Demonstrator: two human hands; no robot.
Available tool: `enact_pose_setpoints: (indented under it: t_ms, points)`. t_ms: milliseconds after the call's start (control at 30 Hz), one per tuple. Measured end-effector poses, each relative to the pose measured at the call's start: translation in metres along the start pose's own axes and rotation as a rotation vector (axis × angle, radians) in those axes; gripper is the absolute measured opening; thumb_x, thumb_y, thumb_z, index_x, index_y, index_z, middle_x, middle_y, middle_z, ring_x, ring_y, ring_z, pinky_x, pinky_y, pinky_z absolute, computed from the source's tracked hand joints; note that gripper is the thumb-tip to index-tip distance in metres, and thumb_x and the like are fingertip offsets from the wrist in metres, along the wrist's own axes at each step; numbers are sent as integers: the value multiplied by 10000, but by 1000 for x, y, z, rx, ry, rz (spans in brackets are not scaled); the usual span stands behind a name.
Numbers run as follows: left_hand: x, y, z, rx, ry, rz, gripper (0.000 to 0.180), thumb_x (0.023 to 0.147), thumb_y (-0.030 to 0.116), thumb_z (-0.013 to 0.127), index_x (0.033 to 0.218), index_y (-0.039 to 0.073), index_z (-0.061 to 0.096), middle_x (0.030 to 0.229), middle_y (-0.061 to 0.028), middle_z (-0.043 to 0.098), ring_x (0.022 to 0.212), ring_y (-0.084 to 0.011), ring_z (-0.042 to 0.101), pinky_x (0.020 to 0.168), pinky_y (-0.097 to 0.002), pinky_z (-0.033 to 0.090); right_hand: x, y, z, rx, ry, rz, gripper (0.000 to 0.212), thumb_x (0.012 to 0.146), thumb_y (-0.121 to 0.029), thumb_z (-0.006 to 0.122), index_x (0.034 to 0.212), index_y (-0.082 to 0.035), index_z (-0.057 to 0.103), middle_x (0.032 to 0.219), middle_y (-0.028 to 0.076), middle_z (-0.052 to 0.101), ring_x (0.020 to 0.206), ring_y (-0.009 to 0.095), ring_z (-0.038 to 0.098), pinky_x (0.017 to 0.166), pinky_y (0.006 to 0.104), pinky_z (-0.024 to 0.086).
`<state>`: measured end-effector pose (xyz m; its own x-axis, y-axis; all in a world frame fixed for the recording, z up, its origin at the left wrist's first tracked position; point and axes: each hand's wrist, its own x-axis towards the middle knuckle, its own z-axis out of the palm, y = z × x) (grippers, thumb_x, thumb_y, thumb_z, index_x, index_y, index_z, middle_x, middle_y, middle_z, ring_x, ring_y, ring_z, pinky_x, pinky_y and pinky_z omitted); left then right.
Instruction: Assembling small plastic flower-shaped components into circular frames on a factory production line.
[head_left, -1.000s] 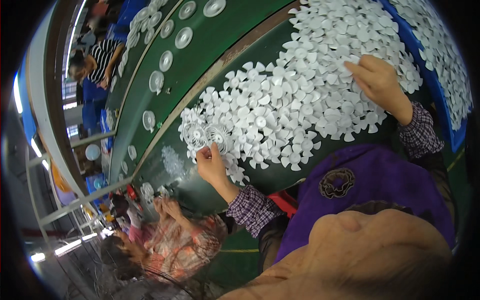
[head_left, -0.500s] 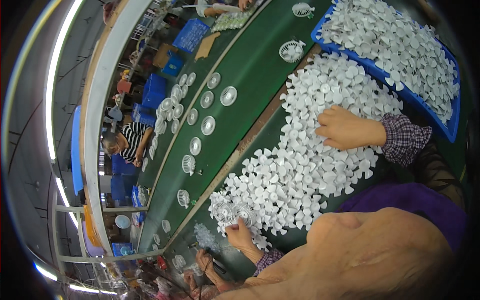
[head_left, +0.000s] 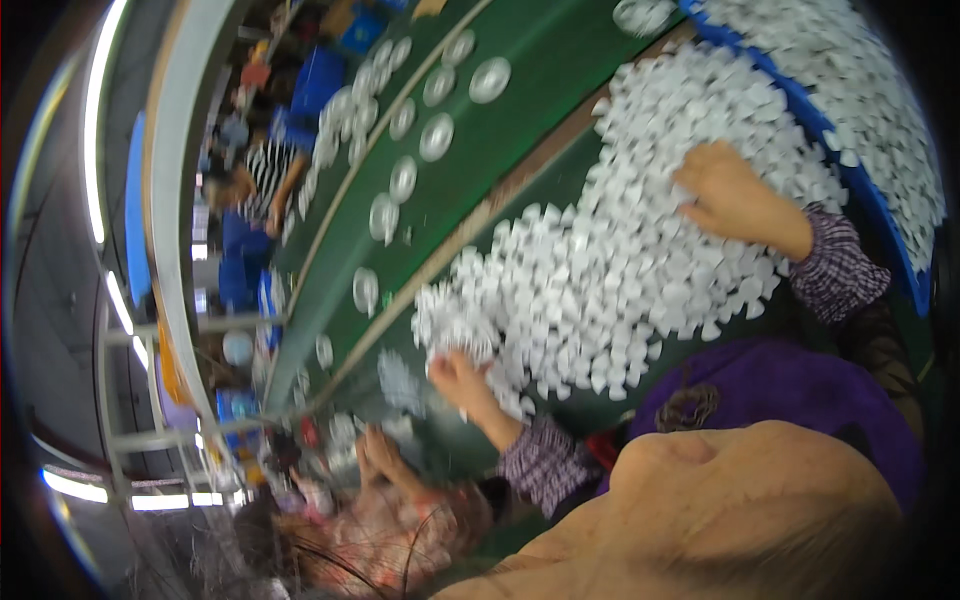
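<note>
A wide heap of white plastic fan blades spreads over the green worktop in front of me. On the right part of the heap rests my right hand, its fingers bent down among the blades; what lies under the fingertips is hidden. At the heap's near left end my left hand pinches the edge of a round fan guard, which lies on the blades and is blurred by motion. Both wrists come out of checked sleeves.
A blue crate full of fan blades stands right of the heap. Beyond a ledge, a green belt carries round white guards. Across it works a person in a striped shirt. Another person's hands are at lower left.
The whole view has shifted and blurred, so the worktop, belt and crate appear higher. Against the heap, both my hands stay at nearly the same places.
</note>
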<state>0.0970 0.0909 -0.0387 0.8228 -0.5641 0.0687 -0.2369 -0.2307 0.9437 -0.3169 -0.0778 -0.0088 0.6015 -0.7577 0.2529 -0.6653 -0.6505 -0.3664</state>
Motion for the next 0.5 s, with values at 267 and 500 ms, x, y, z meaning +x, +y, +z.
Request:
enact_pose_setpoints:
  t_ms: [267,500]
  points:
    - [-47,43,61,-994,-576,-510,362,832,35,462,1182,-52,487,1048,-161,624,881,-305,663,521,-374,603,18,-24,-8,71,104,-106,309,757,-141,649,1005,27,573,922,150,541,918,309,514,824,380,409]
    - [-62,59,108,-898,-732,-267,463,772,-56,470,1233,-42,428,1148,-180,568,1006,-291,616,787,-434,579,46,-83,-19,221,132,-376,333,721,-131,685,1012,-17,570,904,120,536,903,296,524,796,390,428]
